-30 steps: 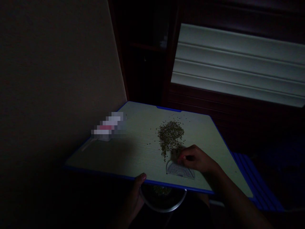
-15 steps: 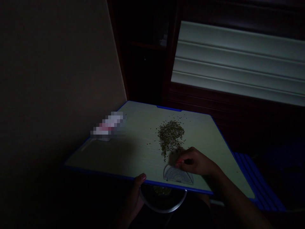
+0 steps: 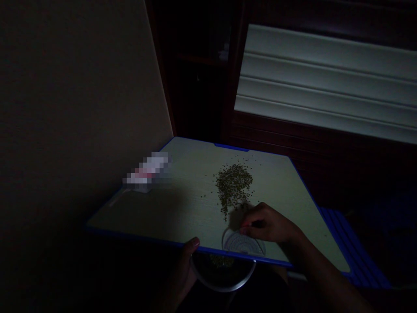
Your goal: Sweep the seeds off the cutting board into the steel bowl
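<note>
My right hand (image 3: 265,222) is closed in a pinch on a clear protractor (image 3: 243,244), gripping its curved upper edge. The protractor's straight side is at the near blue edge of a pale board (image 3: 182,174). Beyond it lies a spread of small greenish-brown seeds (image 3: 233,182). A metal-rimmed bowl (image 3: 239,284) with more seeds inside sits under the board's near edge. My left hand (image 3: 188,265) is around the bowl's left side, its thumb resting on the board's edge. Its other fingers are hidden in shadow.
A blurred white and pink item (image 3: 146,171) lies at the board's left edge. A wall (image 3: 97,87) rises on the left. Dark wooden furniture with a pale slatted panel (image 3: 319,82) stands behind. Blue slats (image 3: 352,248) show at the right.
The protractor has tilted and slid slightly nearer, its straight side now against the board's near edge. My right hand has shifted a little downward with it. My left hand stays in place.
</note>
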`<state>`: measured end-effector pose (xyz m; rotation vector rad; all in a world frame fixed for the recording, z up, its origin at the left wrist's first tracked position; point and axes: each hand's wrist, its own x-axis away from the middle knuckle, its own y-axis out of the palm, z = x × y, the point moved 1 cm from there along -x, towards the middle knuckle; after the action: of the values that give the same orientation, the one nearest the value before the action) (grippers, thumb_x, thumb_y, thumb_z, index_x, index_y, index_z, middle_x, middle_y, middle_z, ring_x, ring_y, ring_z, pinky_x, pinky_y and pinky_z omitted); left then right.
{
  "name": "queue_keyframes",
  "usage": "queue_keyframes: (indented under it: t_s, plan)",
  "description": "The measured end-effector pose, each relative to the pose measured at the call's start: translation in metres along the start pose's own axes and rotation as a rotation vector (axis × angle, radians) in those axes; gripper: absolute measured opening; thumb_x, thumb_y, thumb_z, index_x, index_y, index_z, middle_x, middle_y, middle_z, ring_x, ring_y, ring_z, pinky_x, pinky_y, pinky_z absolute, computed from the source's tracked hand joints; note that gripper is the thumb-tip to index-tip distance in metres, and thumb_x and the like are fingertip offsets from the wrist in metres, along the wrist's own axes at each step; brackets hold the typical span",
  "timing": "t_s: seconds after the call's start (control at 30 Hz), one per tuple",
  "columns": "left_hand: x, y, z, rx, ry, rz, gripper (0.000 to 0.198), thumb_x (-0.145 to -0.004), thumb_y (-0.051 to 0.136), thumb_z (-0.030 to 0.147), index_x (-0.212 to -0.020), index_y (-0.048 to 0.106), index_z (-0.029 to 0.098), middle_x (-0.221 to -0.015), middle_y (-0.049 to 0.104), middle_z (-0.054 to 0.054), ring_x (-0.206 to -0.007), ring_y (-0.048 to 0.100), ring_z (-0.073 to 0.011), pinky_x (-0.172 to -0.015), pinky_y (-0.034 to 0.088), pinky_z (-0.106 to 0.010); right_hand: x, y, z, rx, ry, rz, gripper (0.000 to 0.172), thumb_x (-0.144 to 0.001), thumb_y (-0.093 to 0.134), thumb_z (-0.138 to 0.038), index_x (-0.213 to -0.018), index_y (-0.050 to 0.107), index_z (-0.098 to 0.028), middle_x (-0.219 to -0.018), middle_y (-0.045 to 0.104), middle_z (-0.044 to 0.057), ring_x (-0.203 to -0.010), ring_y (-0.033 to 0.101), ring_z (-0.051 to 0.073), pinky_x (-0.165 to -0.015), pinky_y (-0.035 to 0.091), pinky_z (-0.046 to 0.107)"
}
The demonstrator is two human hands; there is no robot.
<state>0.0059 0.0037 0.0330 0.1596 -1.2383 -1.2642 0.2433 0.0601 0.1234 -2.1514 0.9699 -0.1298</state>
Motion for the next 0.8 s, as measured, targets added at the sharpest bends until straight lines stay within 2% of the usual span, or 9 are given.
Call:
queue_keyframes:
  t_s: [0.27,0.5,0.57,0.67,0.8]
  plan:
    - [0.002,0.002,-0.001,0.02,0.007,-0.018,0.041,-0.089,0.052,0.015,-0.125,0.054,-0.003,-0.101,0.074,-0.016,-0.115,0.06,-0.0291,-0.108,0.036,-0.045,0.0,-0.001,-0.002,-0.007,0.03,0.01,0.02,-0.087,0.062,-0.031,-0.08,0.071,-0.015,-0.064,0.063,0.001,-0.055,0.053,0.009,-0.052,0.039,0.021]
    - [-0.002,-0.002,-0.002,0.014,-0.006,-0.05,0.052,-0.091,0.051,0.017,-0.138,0.04,-0.002,-0.109,0.072,-0.016,-0.118,0.058,-0.0281,-0.11,0.034,-0.044,0.0,-0.002,0.006,0.033,0.144,0.164,0.021,-0.089,0.057,-0.028,-0.076,0.067,-0.014,-0.061,0.055,-0.002,-0.052,0.045,0.007,-0.05,0.034,0.02]
    - [-0.007,-0.007,-0.002,0.022,0.019,-0.029,0.059,-0.089,0.054,0.016,-0.143,0.034,0.003,-0.11,0.072,-0.013,-0.116,0.059,-0.0268,-0.11,0.034,-0.043,0.0,-0.003,0.008,0.044,0.171,0.206,0.023,-0.09,0.055,-0.027,-0.075,0.065,-0.013,-0.062,0.055,-0.002,-0.054,0.045,0.008,-0.051,0.034,0.02]
    - [-0.012,-0.012,-0.003,0.057,0.033,-0.065,0.068,-0.087,0.057,0.016,-0.148,0.025,0.01,-0.113,0.072,-0.01,-0.117,0.059,-0.0255,-0.11,0.034,-0.042,-0.001,-0.006,0.01,0.062,0.203,0.25,0.024,-0.09,0.054,-0.027,-0.075,0.065,-0.013,-0.063,0.056,-0.001,-0.055,0.045,0.009,-0.051,0.034,0.021]
    - [-0.011,-0.009,-0.003,0.074,0.01,-0.072,0.067,-0.088,0.053,0.016,-0.147,0.024,0.003,-0.112,0.072,-0.014,-0.117,0.059,-0.0265,-0.11,0.034,-0.043,-0.002,-0.007,0.011,0.094,0.223,0.297,0.028,-0.091,0.053,-0.032,-0.077,0.066,-0.012,-0.064,0.057,0.0,-0.055,0.046,0.009,-0.051,0.034,0.021]
